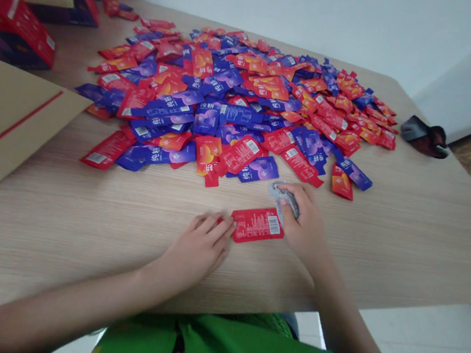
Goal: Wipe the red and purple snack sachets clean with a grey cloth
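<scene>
In the head view a red sachet [258, 226] lies flat on the table, its white barcode toward the right end. My left hand [202, 243] has its fingers closed over the sachet's left end, covering that part. A crumpled grey cloth [279, 198] is gripped in my right hand [306, 223], and it touches the sachet's upper right corner. Beyond both hands spreads a large heap of red and purple sachets [209, 118], some face up and some with barcodes showing.
Open cardboard boxes [16, 118] with red and purple printed sides stand along the left. A dark, shiny object [425, 137] lies near the table's right edge. The wooden table [118, 241] meets a white wall [333, 13] at the back.
</scene>
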Action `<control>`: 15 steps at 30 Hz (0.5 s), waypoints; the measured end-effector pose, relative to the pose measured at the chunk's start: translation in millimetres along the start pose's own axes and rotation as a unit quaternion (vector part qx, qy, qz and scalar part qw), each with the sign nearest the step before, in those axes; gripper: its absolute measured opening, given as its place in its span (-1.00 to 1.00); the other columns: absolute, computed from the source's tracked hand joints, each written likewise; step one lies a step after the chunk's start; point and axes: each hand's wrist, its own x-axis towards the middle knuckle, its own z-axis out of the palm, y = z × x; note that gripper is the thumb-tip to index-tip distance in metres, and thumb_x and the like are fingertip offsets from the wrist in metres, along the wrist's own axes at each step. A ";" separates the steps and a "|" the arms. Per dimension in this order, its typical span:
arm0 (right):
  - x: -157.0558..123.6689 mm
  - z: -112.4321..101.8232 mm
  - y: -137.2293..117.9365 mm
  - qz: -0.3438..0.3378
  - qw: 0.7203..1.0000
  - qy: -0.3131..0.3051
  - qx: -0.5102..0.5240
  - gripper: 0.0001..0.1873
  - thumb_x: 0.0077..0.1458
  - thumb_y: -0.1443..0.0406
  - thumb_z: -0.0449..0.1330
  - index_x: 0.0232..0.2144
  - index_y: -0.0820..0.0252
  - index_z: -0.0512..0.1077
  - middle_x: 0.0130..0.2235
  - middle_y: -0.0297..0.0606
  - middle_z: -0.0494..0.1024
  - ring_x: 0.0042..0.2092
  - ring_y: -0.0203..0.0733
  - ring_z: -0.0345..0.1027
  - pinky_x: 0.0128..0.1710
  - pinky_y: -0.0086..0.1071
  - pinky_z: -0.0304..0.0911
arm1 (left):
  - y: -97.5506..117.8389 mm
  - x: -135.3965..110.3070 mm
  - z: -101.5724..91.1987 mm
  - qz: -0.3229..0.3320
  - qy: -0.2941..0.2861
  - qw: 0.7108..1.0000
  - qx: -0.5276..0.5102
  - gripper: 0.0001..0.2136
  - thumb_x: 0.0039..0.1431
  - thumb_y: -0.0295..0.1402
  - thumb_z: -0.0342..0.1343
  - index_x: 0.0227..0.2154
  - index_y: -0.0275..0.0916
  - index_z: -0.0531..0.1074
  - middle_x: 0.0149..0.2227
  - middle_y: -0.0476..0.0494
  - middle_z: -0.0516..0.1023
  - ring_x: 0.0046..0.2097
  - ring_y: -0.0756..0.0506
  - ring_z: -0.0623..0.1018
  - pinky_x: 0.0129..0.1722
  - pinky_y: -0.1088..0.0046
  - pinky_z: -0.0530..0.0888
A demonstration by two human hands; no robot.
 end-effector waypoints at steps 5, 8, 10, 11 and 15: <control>-22.9 38.3 -34.7 -0.096 0.980 -0.105 -0.136 -0.64 0.22 0.35 0.01 0.04 0.08 0.39 0.11 -0.06 0.34 0.04 0.03 0.24 0.00 -0.10 0.20 | 6.6 -0.2 14.8 -0.012 0.021 1.000 0.008 -0.69 0.33 -0.38 -0.05 -0.01 -0.37 0.51 0.10 -0.32 0.47 0.14 -0.29 0.39 0.08 0.13 0.36; -35.0 50.9 -31.7 -0.104 0.955 -0.152 -0.234 -0.64 0.24 0.34 0.01 0.04 0.09 0.41 0.10 -0.01 0.37 -0.06 0.05 0.25 -0.09 -0.10 0.16 | 7.7 2.2 14.7 -0.009 0.027 1.000 0.012 -0.75 0.29 -0.42 0.00 -0.13 -0.34 0.57 0.05 -0.31 0.49 0.12 -0.31 0.40 0.04 0.14 0.38; -37.1 45.0 -16.9 -0.058 0.953 -0.140 -0.263 -0.63 0.21 0.37 0.02 0.04 0.14 0.41 0.08 0.02 0.37 -0.06 0.07 0.24 -0.10 -0.10 0.14 | 7.6 2.3 14.0 -0.001 0.028 0.999 0.019 -0.76 0.27 -0.43 0.02 -0.12 -0.33 0.56 0.12 -0.30 0.43 0.17 -0.33 0.36 0.04 0.14 0.38; -36.6 38.9 -7.6 -0.032 0.954 -0.130 -0.268 -0.62 0.19 0.39 0.02 0.03 0.16 0.41 0.07 0.03 0.37 -0.04 0.08 0.23 -0.09 -0.10 0.14 | 7.5 1.9 13.8 0.002 0.027 0.999 0.021 -0.76 0.27 -0.43 0.03 -0.12 -0.33 0.56 0.15 -0.29 0.41 0.18 -0.33 0.35 0.04 0.14 0.38; -30.5 13.6 17.6 0.038 0.957 -0.097 -0.271 -0.63 0.21 0.39 -0.03 0.03 0.23 0.38 0.05 0.04 0.34 -0.01 0.11 0.23 -0.06 -0.08 0.16 | 8.3 0.6 13.0 -0.002 0.018 0.999 0.029 -0.75 0.27 -0.42 0.02 -0.11 -0.34 0.56 0.18 -0.28 0.39 0.19 -0.33 0.34 0.05 0.16 0.37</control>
